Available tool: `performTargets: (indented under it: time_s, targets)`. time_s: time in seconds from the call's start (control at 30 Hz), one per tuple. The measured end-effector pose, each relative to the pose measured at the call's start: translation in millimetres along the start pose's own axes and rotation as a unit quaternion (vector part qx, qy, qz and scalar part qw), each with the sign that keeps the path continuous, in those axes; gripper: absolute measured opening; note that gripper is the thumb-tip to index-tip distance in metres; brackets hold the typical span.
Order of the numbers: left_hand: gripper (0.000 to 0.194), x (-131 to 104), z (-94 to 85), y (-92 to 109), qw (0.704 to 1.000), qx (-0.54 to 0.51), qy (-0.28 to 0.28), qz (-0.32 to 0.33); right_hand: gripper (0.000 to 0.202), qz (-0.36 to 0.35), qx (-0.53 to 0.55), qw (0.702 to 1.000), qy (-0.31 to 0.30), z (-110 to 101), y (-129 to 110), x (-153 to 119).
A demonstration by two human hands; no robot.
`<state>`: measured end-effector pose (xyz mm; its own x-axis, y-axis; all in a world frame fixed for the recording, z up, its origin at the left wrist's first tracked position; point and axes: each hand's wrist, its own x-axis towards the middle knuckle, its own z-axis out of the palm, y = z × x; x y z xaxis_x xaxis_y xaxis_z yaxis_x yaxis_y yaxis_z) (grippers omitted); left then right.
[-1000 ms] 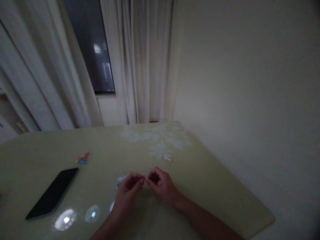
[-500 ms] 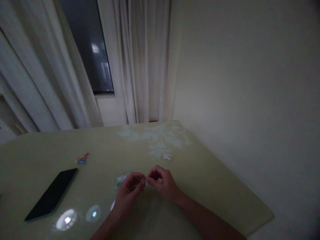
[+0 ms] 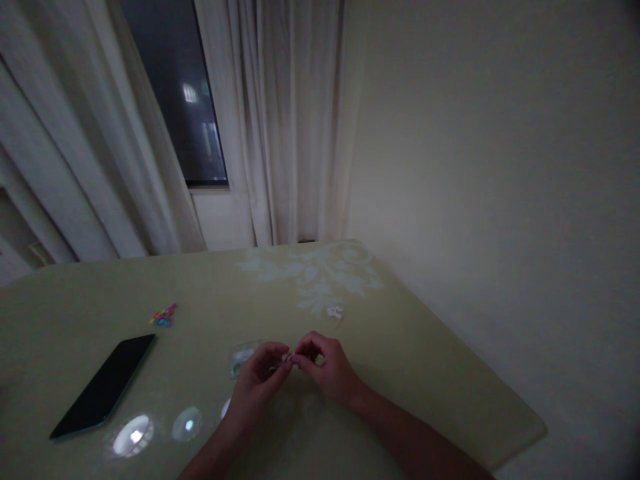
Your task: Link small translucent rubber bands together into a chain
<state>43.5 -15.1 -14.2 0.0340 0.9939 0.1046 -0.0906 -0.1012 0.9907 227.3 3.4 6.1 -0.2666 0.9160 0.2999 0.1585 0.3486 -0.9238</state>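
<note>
My left hand (image 3: pixel 261 375) and my right hand (image 3: pixel 327 368) meet fingertip to fingertip above the near middle of the table. Both are closed in a pinch around something tiny and pale, too small and dim to name. Partly behind my left hand lies a small clear plastic bag (image 3: pixel 241 357) with something greenish in it. Beyond my right hand, a little white item (image 3: pixel 335 312) rests on the tabletop; its kind is unclear.
A dark tablet-like slab (image 3: pixel 106 383) lies at the left of the pale green table (image 3: pixel 415 400). Behind it sits a small heap of bright multicoloured pieces (image 3: pixel 163 315). Light reflections shine near the front. A wall (image 3: pixel 490 200) borders the right side, curtains (image 3: pixel 295 133) the back.
My fingertips have shifted very slightly around the tiny thing between them. Everything on the table stays where it was.
</note>
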Motion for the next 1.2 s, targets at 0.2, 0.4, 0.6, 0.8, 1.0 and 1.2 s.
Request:
performTargets:
  time_s: [0.2, 0.4, 0.6, 0.8, 1.0, 1.2]
  targets:
    - [0.037, 0.6, -1.4, -1.4, 1.000, 0.017, 0.012, 0.019, 0.011, -0.021, -0.040, 0.999, -0.009, -0.1, 2.3, -0.1]
    - [0.034, 0.3, -3.8, -0.1, 0.994, 0.092, 0.036, 0.050, 0.010, -0.047, -0.069, 0.996, -0.014, 0.8, 11.3, -0.8]
    - [0.031, -2.2, -1.6, 2.4, 0.991, 0.122, -0.006, 0.059, 0.008, -0.059, -0.084, 0.995, -0.015, 0.2, 12.3, -1.4]
    - [0.028, -1.1, -2.9, -3.0, 0.996, 0.071, -0.018, 0.044, 0.009, -0.070, -0.099, 0.993, -0.006, -0.6, 9.7, -2.2]
    - [0.029, 0.6, -3.8, -0.5, 0.999, 0.024, -0.004, 0.020, 0.007, -0.079, -0.111, 0.990, -0.024, -1.8, 9.0, -4.5]
    - [0.031, 0.0, -1.1, 5.8, 0.999, 0.015, -0.039, 0.019, 0.007, -0.078, -0.107, 0.991, -0.022, -1.7, 10.6, -5.4]
